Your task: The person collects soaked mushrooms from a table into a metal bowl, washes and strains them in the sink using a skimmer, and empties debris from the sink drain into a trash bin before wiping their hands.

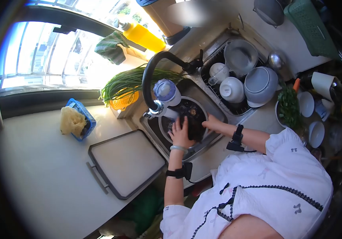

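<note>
A round pot with a pale rim sits in the metal sink, under the black faucet with its blue-and-white filter. Dark pieces in liquid show inside the pot. My left hand is over the near left part of the pot, fingers spread, touching the dark contents. At the pot's right rim is my right hand, its fingers curled against the edge; the thumb side hides the exact grip.
Right of the sink, a drying rack holds bowls and a strainer. Green stalks lie over an orange basket. A cutting board lies left of the sink, beyond it a blue basket with a sponge. Leafy greens are at right.
</note>
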A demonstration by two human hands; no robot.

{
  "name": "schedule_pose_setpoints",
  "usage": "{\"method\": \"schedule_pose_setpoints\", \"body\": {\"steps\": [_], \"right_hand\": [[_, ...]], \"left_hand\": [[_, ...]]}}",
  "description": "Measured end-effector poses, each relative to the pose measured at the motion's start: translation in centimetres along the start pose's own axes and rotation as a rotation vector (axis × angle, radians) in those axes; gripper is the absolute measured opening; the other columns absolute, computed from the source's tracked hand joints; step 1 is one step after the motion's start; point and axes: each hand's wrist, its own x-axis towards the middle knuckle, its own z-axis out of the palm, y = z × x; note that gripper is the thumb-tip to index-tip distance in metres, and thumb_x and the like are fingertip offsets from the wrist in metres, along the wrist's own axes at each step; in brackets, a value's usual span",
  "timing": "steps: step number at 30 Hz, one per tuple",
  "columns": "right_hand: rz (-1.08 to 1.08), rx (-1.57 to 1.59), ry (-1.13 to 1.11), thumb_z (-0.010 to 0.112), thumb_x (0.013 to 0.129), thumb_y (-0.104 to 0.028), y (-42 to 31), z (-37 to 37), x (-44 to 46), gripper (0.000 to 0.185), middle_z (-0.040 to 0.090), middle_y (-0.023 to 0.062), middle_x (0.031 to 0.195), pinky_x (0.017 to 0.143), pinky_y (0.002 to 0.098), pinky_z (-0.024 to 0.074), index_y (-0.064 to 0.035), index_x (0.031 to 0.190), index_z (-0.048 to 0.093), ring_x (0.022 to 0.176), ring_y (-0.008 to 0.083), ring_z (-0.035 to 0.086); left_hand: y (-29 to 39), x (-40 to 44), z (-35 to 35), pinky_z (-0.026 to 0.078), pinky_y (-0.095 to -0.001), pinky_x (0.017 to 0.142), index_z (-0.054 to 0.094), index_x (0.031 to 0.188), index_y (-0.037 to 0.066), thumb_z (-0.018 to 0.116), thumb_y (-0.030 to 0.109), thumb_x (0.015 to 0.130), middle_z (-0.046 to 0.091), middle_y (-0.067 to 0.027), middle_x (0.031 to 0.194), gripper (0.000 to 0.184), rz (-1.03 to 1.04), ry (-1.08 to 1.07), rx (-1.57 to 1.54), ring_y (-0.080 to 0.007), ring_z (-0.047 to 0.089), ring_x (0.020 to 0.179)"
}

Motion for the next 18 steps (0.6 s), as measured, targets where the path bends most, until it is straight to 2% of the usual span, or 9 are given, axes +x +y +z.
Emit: {"method": "schedule_pose_setpoints", "body": {"steps": [4,6,7,8,10,11,14,16,18], "right_hand": [[-0.007,0.0,-0.01,0.049,0.064,-0.001,1.2,0.1,0.3,0.062,0.053,0.014,0.094,0.051,0.0341,0.0513,-0.005,0.123,0.034,0.078,0.0252,0.057],[0.001,-0.025,-0.002,0.05,0.064,-0.001,1.1,0.3,-0.1,0.061,0.054,0.0136,0.092,0.05,0.0339,0.051,-0.0047,0.122,0.036,0.077,0.025,0.057],[0.016,-0.029,0.005,0.05,0.063,-0.001,0.9,0.4,-0.3,0.059,0.054,0.013,0.09,0.05,0.034,0.0508,-0.0042,0.121,0.037,0.075,0.0246,0.057],[0.032,-0.032,0.011,0.051,0.063,-0.001,0.8,0.5,-0.6,0.057,0.054,0.0123,0.088,0.049,0.0341,0.0505,-0.0038,0.119,0.039,0.074,0.0241,0.057],[0.06,-0.018,-0.008,0.051,0.064,-0.002,1.7,0.5,0.1,0.053,0.054,0.0111,0.086,0.05,0.0335,0.0512,-0.0027,0.116,0.04,0.072,0.0222,0.057],[0.086,0.011,-0.014,0.051,0.065,-0.002,2.1,0.4,0.8,0.049,0.053,0.0098,0.084,0.051,0.033,0.0518,-0.0015,0.113,0.041,0.07,0.0202,0.057],[0.04,-0.003,0.019,0.051,0.065,-0.002,1.8,0.3,0.8,0.048,0.053,0.0096,0.082,0.051,0.0335,0.0524,-0.0011,0.112,0.041,0.068,0.0194,0.057],[0.033,-0.009,0.002,0.05,0.064,-0.002,1.8,0.1,1.1,0.051,0.053,0.0102,0.083,0.049,0.033,0.0513,-0.0032,0.114,0.04,0.068,0.0206,0.056],[0.032,-0.022,-0.023,0.05,0.063,-0.001,2.1,0.0,1.5,0.055,0.053,0.0109,0.084,0.047,0.0325,0.0502,-0.0052,0.117,0.04,0.068,0.0218,0.056]], "left_hand": [[-0.2,2.2,2.9,0.029,-0.0664,0.085,0.036,0.128,0.02,0.07,0.012,0.056,0.021,-0.0147,0.138,0.08,0.154,-0.029,0.184,-0.0395,0.022,0.126],[-0.7,4.1,3.8,0.032,-0.061,0.088,0.037,0.127,0.019,0.07,0.014,0.056,0.023,-0.0148,0.138,0.079,0.083,-0.238,0.304,-0.0391,0.024,0.125],[-1.0,4.5,3.6,0.04,-0.0506,0.087,0.044,0.12,0.015,0.068,0.013,0.058,0.037,-0.0165,0.128,0.067,0.103,-0.216,0.307,-0.0363,0.038,0.116],[-1.2,5.1,3.5,0.04,-0.0506,0.087,0.044,0.12,0.015,0.068,0.013,0.058,0.037,-0.0165,0.128,0.067,0.095,-0.209,0.299,-0.0363,0.038,0.116],[-2.7,6.5,4.5,0.045,-0.0411,0.081,0.051,0.11,0.011,0.066,0.01,0.06,0.051,-0.0176,0.109,0.052,-0.034,-0.106,0.167,-0.0336,0.051,0.099],[-4.2,6.5,5.6,0.045,-0.0402,0.078,0.053,0.104,0.008,0.064,0.009,0.063,0.055,-0.018,0.095,0.043,0.001,0.114,0.072,-0.034,0.055,0.088],[-6.8,6.5,8.0,0.045,-0.0409,0.077,0.052,0.105,0.007,0.064,0.011,0.064,0.055,-0.0186,0.094,0.043,-0.161,0.351,-0.309,-0.0355,0.054,0.087],[-5.4,4.9,5.3,0.042,-0.0397,0.085,0.049,0.11,0.006,0.066,0.014,0.064,0.05,-0.0197,0.107,0.049,-0.175,0.252,-0.468,-0.0384,0.05,0.096],[-3.2,3.1,3.4,0.034,-0.0462,0.094,0.048,0.115,0.01,0.07,0.02,0.06,0.038,-0.0195,0.125,0.06,0.052,0.266,-0.512,-0.0393,0.036,0.115]]}}
